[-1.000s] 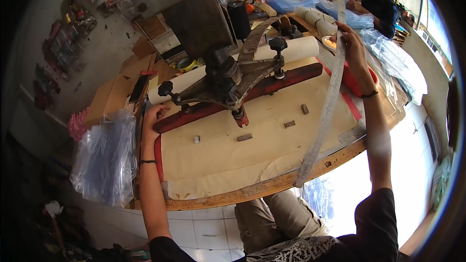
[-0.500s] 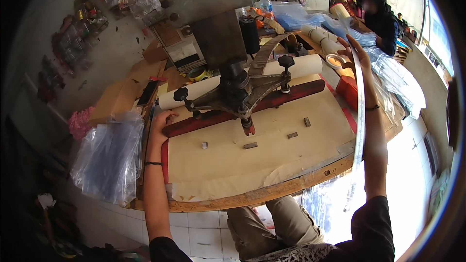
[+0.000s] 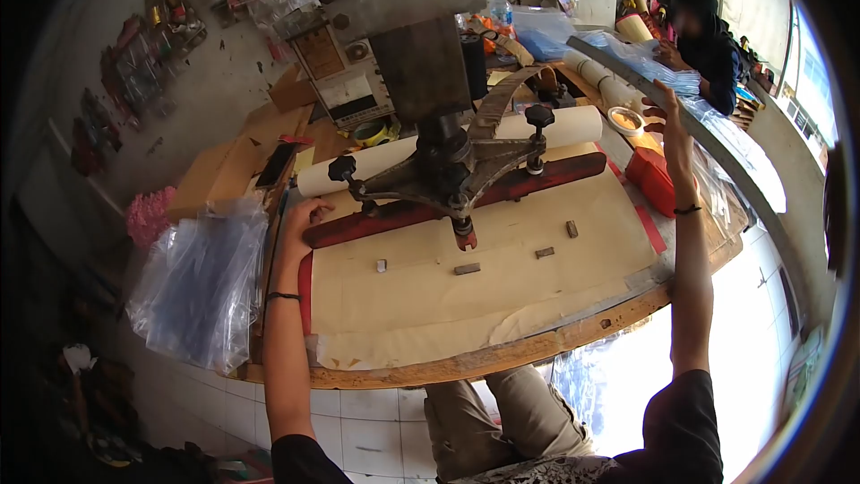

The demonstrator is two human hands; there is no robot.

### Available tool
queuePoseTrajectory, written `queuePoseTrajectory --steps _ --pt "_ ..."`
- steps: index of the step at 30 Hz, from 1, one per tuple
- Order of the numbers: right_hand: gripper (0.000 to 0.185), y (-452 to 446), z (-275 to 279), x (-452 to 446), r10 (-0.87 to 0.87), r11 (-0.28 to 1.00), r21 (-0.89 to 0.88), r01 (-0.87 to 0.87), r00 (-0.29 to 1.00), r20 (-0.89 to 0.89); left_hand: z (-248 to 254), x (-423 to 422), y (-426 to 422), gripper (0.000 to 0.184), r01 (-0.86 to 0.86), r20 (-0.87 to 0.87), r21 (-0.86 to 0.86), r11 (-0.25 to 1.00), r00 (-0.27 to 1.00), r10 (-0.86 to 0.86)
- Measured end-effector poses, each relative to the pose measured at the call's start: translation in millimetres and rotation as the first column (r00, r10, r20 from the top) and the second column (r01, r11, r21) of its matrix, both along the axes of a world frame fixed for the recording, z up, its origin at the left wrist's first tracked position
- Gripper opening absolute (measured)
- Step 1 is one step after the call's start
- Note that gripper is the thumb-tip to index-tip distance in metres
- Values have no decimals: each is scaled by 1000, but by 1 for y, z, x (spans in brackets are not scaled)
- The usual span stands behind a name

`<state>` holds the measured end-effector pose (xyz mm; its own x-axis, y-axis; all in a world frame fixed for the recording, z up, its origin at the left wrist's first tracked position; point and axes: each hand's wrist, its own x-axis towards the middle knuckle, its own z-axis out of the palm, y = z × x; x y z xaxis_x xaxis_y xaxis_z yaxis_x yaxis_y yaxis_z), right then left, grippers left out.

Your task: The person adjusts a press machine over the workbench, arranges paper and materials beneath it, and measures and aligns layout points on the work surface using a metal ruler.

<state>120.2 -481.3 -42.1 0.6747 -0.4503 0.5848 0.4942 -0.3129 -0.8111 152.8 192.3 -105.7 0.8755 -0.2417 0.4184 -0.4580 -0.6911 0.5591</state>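
Note:
A long, thin grey strip (image 3: 640, 81) slants across the right side, its far end up near the plastic sheets and its near end past the table edge. My right hand (image 3: 667, 116) grips it, fingers bent at its lower side. My left hand (image 3: 303, 217) rests by the left end of the red bar (image 3: 376, 224), its fingers loosely bent with nothing visible in them. The bar lies under the press head (image 3: 443, 170), a metal bracket with black knobs. Beneath is a tan sheet (image 3: 421, 314) with several small metal blocks (image 3: 467, 269) on it.
Clear plastic bags (image 3: 197, 287) hang over the left table edge. Behind the press lies a white roll (image 3: 573, 125). A red pouch (image 3: 651, 181) and a tape roll (image 3: 624, 120) sit at right. Another person (image 3: 703, 40) works at the far right.
The strip has swung from nearly upright to a slant, its upper end going left and its lower end right. My right hand turned with it. My left hand has stayed by the bar.

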Motion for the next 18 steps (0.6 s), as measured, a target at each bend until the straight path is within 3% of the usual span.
queuePoseTrajectory --steps 4,10,16,18 --pt "50 14 7 -11 189 975 -119 -189 982 -14 -2 1 2 21 10 30 29 1000 999 -11" --pt "52 26 10 -18 288 942 -171 -289 957 -31 -2 3 4 22 24 58 60 998 998 -27" --pt "48 19 5 -11 174 966 -200 -163 984 43 -7 6 5 22 -1 -4 -7 1000 1000 0" --pt "48 23 6 -13 209 953 -225 -203 978 2 -5 4 2 23 -3 -12 0 1000 1000 3"
